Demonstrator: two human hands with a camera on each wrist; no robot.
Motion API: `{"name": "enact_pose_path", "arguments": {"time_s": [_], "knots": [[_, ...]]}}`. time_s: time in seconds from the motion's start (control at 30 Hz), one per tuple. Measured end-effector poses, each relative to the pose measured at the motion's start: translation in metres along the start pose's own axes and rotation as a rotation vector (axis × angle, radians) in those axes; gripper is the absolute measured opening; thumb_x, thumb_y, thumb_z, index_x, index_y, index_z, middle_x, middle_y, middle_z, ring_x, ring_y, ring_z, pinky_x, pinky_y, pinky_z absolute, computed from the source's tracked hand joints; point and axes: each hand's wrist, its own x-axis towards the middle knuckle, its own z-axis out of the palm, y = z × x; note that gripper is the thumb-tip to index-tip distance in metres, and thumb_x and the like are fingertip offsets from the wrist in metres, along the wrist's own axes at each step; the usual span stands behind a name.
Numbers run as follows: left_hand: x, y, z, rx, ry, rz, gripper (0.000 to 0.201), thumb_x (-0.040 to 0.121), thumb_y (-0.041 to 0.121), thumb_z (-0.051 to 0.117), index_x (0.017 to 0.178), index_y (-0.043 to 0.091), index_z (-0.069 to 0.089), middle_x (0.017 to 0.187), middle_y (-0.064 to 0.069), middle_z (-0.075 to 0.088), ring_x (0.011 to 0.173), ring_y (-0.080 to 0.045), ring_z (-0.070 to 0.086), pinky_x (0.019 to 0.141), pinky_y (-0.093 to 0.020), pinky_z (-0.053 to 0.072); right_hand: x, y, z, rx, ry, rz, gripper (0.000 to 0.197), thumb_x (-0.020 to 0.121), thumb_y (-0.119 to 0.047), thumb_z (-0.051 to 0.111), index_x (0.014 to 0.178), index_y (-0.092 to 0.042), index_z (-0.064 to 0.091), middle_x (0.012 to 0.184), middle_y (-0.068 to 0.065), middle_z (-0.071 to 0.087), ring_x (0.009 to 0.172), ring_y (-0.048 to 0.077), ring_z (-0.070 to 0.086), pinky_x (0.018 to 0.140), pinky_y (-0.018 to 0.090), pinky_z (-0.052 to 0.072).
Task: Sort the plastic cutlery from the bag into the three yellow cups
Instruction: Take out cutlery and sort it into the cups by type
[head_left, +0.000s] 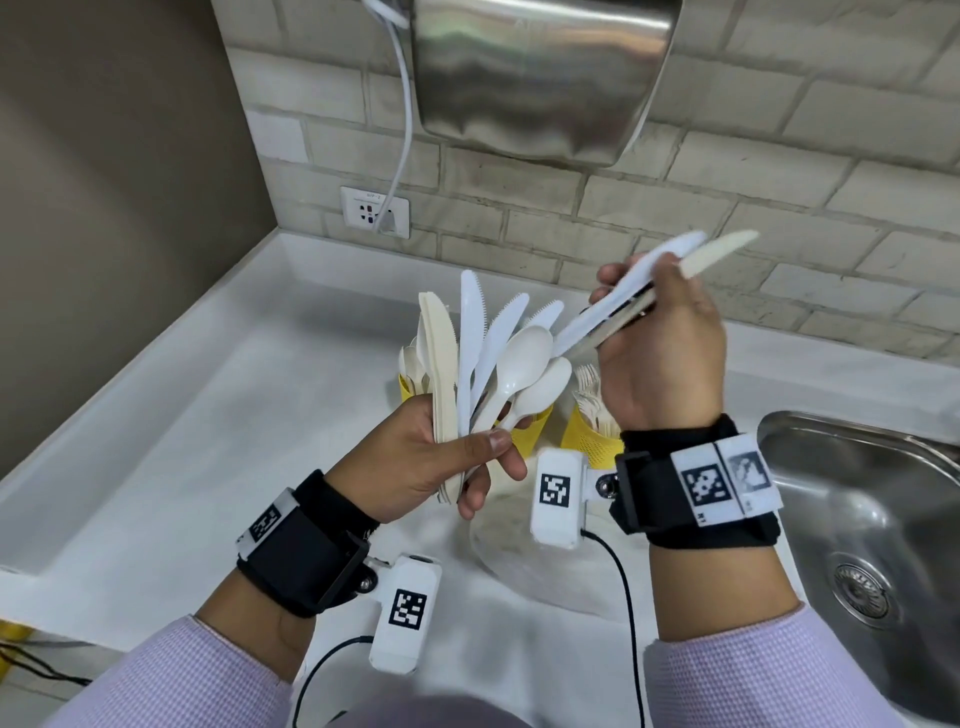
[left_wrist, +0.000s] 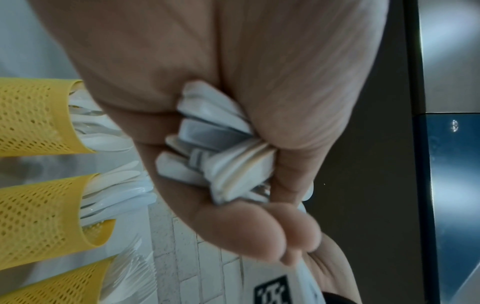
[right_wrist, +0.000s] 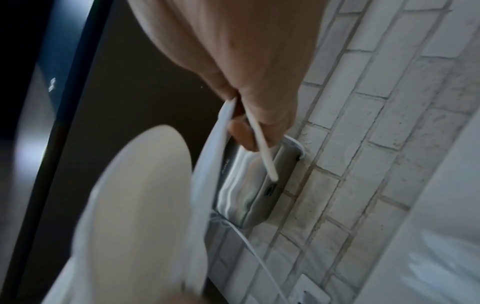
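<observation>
Three yellow perforated plastic cups (left_wrist: 33, 117) stand on the white countertop (head_left: 156, 467), below and beyond the fingers of both hands. In the head view the left cup (head_left: 408, 387) holds white spoons and the right cup (head_left: 592, 436) holds cream forks; the middle cup's (head_left: 530, 431) contents are hidden there.

The left hand (head_left: 431, 467) grips a fanned bundle of white and cream plastic knives and spoons (head_left: 488, 358), thumb and fingers curled round the handles. The right hand (head_left: 660, 343) pinches two plastic knives (head_left: 649, 280), one white, one cream, blades pointing toward the brick-tile wall (head_left: 779, 208).

A stainless steel sink (head_left: 872, 519) lies right of the right wrist. Open countertop extends left of the left hand.
</observation>
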Motion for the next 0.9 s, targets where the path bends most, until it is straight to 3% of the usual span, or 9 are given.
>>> {"name": "enact_pose_path", "arguments": {"time_s": [0.07, 0.1, 0.2, 0.3, 0.43, 0.53, 0.63, 0.77, 0.9], "knots": [[0.0, 0.001, 0.001, 0.013, 0.006, 0.003, 0.009, 0.094, 0.019, 0.061, 0.092, 0.016, 0.069, 0.086, -0.011, 0.073, 0.046, -0.022, 0.055, 0.049, -0.028, 0.047, 0.008, -0.007, -0.003, 0.168, 0.124, -0.041, 0.024, 0.112, -0.026, 0.033, 0.104, -0.007, 0.046, 0.074, 0.014, 0.062, 0.069, 0.03, 0.068, 0.067, 0.037, 0.056], [0.0, 0.001, 0.001, 0.023, 0.011, 0.002, 0.009, 0.094, 0.019, 0.06, 0.09, 0.015, 0.068, 0.085, -0.01, 0.073, 0.046, -0.021, 0.056, 0.048, -0.025, 0.046, 0.01, -0.011, -0.004, 0.2, 0.187, -0.083, 0.025, 0.112, -0.03, 0.031, 0.105, -0.009, 0.043, 0.069, 0.012, 0.06, 0.066, 0.031, 0.068, 0.065, 0.039, 0.056], [0.001, -0.001, -0.001, 0.036, 0.012, 0.002, 0.015, 0.098, 0.018, 0.062, 0.101, 0.003, 0.066, 0.088, -0.011, 0.073, 0.047, -0.022, 0.055, 0.051, -0.028, 0.047, 0.011, -0.017, -0.003, 0.078, 0.243, -0.252, 0.024, 0.112, -0.035, 0.03, 0.108, -0.014, 0.04, 0.06, 0.004, 0.044, 0.045, 0.021, 0.045, 0.048, 0.027, 0.04], [0.002, -0.004, -0.003, 0.035, 0.018, 0.004, 0.022, 0.098, 0.017, 0.06, 0.109, -0.002, 0.065, 0.092, -0.014, 0.073, 0.048, -0.023, 0.053, 0.052, -0.032, 0.047, 0.004, -0.01, -0.004, -0.177, 0.058, -0.279, 0.025, 0.11, -0.038, 0.039, 0.104, -0.015, 0.049, 0.059, -0.002, 0.034, 0.046, 0.014, 0.027, 0.044, 0.02, 0.023], [0.004, -0.004, -0.003, -0.015, 0.056, 0.012, 0.019, 0.096, 0.016, 0.064, 0.11, 0.004, 0.07, 0.092, -0.016, 0.073, 0.048, -0.022, 0.052, 0.05, -0.03, 0.045, -0.006, -0.002, -0.01, -0.501, -0.297, -0.04, 0.016, 0.095, -0.032, 0.063, 0.091, -0.016, 0.065, 0.052, -0.007, 0.031, 0.043, 0.011, 0.022, 0.043, 0.017, 0.022], [0.006, -0.005, -0.005, -0.024, 0.077, 0.003, 0.02, 0.097, 0.015, 0.065, 0.11, 0.0, 0.069, 0.094, -0.02, 0.074, 0.048, -0.022, 0.052, 0.049, -0.029, 0.045, -0.016, -0.002, -0.01, -0.627, -0.457, 0.038, 0.017, 0.097, -0.019, 0.068, 0.081, -0.015, 0.068, 0.047, -0.01, 0.043, 0.038, 0.007, 0.03, 0.041, 0.017, 0.026], [0.005, -0.008, -0.006, -0.031, 0.08, -0.016, 0.025, 0.097, 0.013, 0.063, 0.112, -0.008, 0.064, 0.094, -0.02, 0.074, 0.048, -0.022, 0.054, 0.049, -0.029, 0.046, -0.015, 0.0, -0.009, -0.586, -0.434, 0.03, 0.018, 0.099, -0.009, 0.063, 0.081, -0.008, 0.067, 0.044, -0.012, 0.044, 0.035, 0.004, 0.031, 0.041, 0.016, 0.026], [0.005, -0.008, -0.007, -0.012, 0.077, -0.039, 0.029, 0.095, 0.017, 0.065, 0.113, -0.007, 0.064, 0.095, -0.018, 0.075, 0.05, -0.022, 0.055, 0.05, -0.029, 0.047, -0.007, 0.0, -0.008, -0.408, -0.308, 0.016, 0.021, 0.101, -0.009, 0.061, 0.081, -0.012, 0.066, 0.048, -0.007, 0.028, 0.04, 0.01, 0.018, 0.044, 0.017, 0.02], [0.005, -0.007, -0.006, -0.002, 0.078, -0.036, 0.028, 0.094, 0.017, 0.064, 0.11, -0.006, 0.064, 0.094, -0.018, 0.075, 0.049, -0.023, 0.054, 0.05, -0.029, 0.047, -0.003, -0.005, -0.009, -0.303, -0.288, 0.051, 0.019, 0.105, -0.017, 0.056, 0.087, -0.012, 0.061, 0.069, 0.01, 0.015, 0.048, 0.014, 0.012, 0.043, 0.018, 0.017]]}}
